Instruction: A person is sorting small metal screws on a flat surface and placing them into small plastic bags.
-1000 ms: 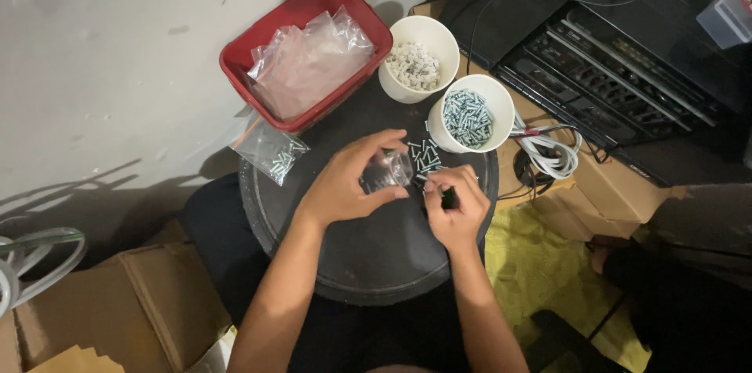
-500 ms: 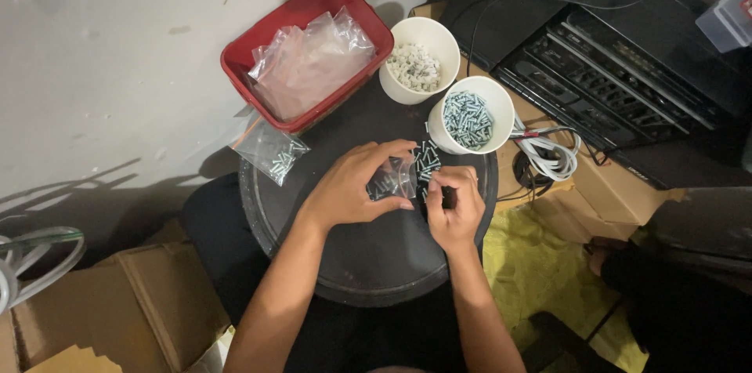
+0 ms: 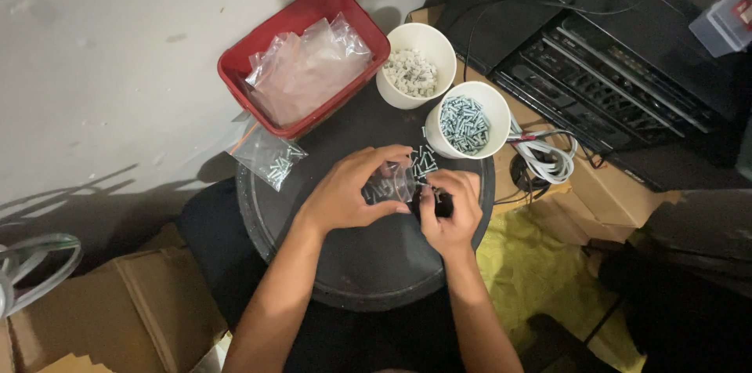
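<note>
Hands meet over the middle of a round dark tabletop [image 3: 313, 263], bare surface left below and to the left of them, rim close to the right hand. Left hand [image 3: 348, 189] pinches a small clear plastic bag [image 3: 389, 183] with fingers curled around it. Right hand [image 3: 452, 208] is closed against the bag's right edge, gripping something small and dark; what it is cannot be told. Loose screws [image 3: 421, 161] lie just above the bag, near a white cup of silvery screws [image 3: 466, 122]. Second white cup of pale small parts [image 3: 413, 67] sits just beyond, the two cups close together. Red rectangular tray [image 3: 243, 67] with empty clear bags overhangs the table's upper left edge. Filled clear bag of screws [image 3: 270, 157] lies at the left rim, below the tray. Cardboard box [image 3: 117, 310] lower left, yellow sheet [image 3: 533, 271] lower right.
</note>
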